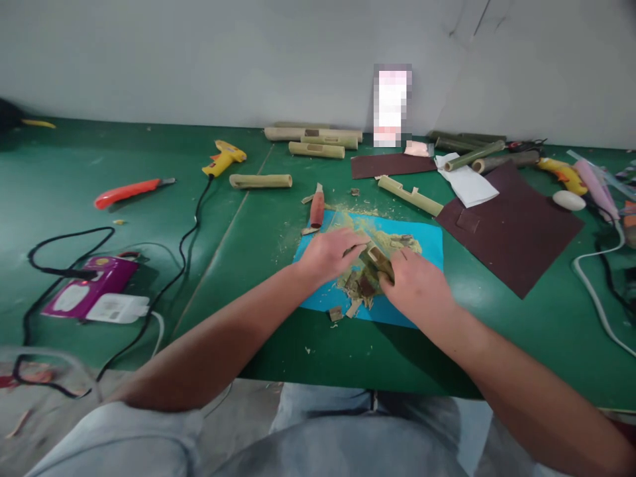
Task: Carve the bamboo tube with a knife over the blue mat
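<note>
On the blue sheet (430, 242), my right hand (420, 278) is closed around a short bamboo tube (379, 259) with a slot cut in its upper side. My left hand (332, 254) is at the tube's far left end, its fingers pressed together. Whatever those fingers grip is too small or hidden to make out. Beneath both hands lies a heap of bamboo shavings (355, 281). Just beyond my left hand is a tool with a reddish wooden handle (317, 209).
Cut bamboo tubes (317, 150) lie along the wall, with another slotted tube (410, 196) nearer. At left are a yellow glue gun (223, 159), a red utility knife (132, 192) and a purple power strip (106, 285) with cables. Brown sheets (517, 232) and a second glue gun (561, 174) are at right.
</note>
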`<state>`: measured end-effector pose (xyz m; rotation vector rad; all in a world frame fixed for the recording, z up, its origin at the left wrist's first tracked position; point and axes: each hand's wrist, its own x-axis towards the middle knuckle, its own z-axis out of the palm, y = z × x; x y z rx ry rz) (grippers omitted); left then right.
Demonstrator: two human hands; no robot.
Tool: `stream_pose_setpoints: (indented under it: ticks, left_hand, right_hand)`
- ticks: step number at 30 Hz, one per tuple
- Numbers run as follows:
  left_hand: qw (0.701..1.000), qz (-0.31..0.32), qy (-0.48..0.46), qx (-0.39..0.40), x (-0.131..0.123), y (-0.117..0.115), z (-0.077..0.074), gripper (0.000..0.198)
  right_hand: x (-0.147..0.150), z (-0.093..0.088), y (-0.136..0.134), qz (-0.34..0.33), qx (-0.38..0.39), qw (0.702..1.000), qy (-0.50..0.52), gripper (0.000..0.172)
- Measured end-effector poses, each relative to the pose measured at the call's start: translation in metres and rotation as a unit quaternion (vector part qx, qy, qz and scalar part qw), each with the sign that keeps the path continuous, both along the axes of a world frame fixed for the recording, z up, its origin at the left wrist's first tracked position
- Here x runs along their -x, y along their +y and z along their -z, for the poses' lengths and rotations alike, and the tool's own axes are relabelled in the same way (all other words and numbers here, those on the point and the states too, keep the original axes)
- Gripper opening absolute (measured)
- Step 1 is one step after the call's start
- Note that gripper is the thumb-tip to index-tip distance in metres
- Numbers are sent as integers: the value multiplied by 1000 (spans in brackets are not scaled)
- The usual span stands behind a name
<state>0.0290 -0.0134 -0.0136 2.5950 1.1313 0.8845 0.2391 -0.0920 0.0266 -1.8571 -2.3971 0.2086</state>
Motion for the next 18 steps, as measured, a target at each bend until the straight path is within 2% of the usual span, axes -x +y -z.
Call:
stream_pose_setpoints:
  ticks: [5, 11, 18]
  left_hand:
    - [999, -44, 10, -16, 5, 2, 0, 27]
    - [999, -31, -14, -28, 7, -2, -3, 26]
    - [999, -19, -25, -28, -3, -5, 0, 27]
  right_hand:
    - [0, 0, 0, -1, 11, 1000, 7, 13]
    - [1, 0, 0, -6, 13, 1000, 22, 11]
    - [0, 5, 1, -3, 4, 1000, 30, 9]
